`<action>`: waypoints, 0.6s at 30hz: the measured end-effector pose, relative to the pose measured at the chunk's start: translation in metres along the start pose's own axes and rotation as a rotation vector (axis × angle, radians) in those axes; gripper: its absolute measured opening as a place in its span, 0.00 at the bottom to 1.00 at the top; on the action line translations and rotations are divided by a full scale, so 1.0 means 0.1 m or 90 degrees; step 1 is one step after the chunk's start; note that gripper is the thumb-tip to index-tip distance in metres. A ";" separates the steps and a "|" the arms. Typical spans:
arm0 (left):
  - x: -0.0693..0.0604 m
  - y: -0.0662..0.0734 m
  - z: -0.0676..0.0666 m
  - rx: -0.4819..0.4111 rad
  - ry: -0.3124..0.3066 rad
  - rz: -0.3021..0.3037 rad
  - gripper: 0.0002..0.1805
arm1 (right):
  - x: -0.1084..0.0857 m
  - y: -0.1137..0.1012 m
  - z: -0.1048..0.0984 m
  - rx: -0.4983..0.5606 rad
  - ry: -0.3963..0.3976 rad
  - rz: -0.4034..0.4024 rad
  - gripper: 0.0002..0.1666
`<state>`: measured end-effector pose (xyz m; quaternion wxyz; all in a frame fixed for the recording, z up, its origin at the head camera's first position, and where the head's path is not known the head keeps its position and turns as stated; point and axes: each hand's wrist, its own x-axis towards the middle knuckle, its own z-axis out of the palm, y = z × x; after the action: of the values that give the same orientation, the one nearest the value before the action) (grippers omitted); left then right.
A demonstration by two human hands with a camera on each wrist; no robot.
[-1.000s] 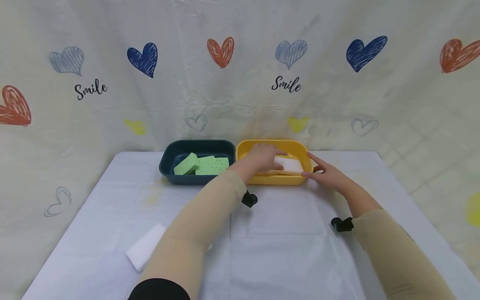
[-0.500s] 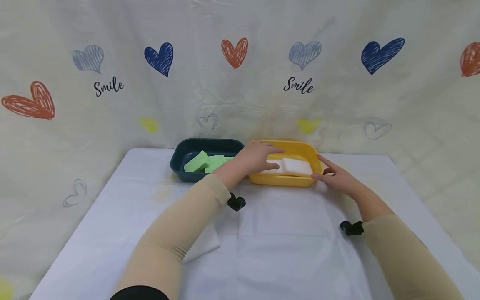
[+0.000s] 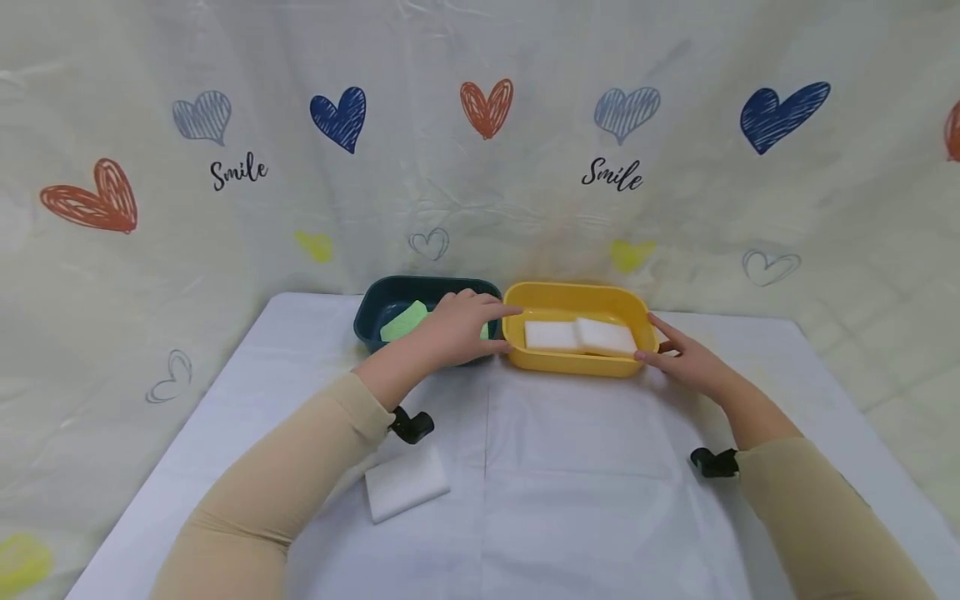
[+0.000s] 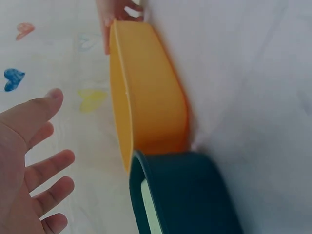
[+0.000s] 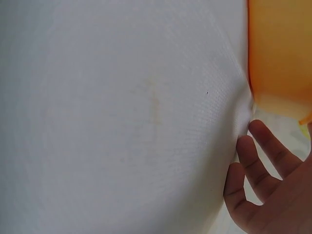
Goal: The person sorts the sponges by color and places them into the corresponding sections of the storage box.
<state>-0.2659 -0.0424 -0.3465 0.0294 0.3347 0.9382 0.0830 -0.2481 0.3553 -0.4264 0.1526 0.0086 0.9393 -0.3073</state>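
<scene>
My left hand (image 3: 461, 327) hovers over the right part of the dark green tray (image 3: 365, 325), thumb and fingers apart, holding nothing. Its spread fingers also show in the left wrist view, beside the two trays. Green sponges (image 3: 405, 321) lie in that tray, partly hidden by the hand. Two white sponges, one at left (image 3: 551, 335) and one at right (image 3: 607, 337), lie side by side in the yellow tray (image 3: 573, 364). At the yellow tray's right end, my right hand (image 3: 692, 363) touches the rim with thumb and a finger; its other fingers (image 5: 253, 168) are spread beside it.
A white folded cloth or pad (image 3: 407, 485) lies on the white-covered table (image 3: 585, 500), in front of the trays and near the left forearm. Behind the table hangs a pale sheet (image 3: 547, 50) printed with hearts.
My left hand has moved left, out of the yellow tray to above the green one, uncovering the white sponges. The right hand stays at the tray's end. The view has shifted left.
</scene>
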 end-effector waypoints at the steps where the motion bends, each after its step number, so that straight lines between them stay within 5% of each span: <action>1: -0.06 -0.04 0.00 -0.001 -0.001 -0.006 0.33 | 0.00 0.00 0.00 0.000 0.000 0.000 0.63; 18: -1.30 -0.69 0.15 -0.043 -0.008 -0.095 0.33 | -0.02 0.00 -0.01 0.003 -0.001 -0.004 0.62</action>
<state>-0.2064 -0.1751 -0.3729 0.0530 0.2629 0.9571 0.1099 -0.2468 0.3559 -0.4252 0.1523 0.0058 0.9383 -0.3103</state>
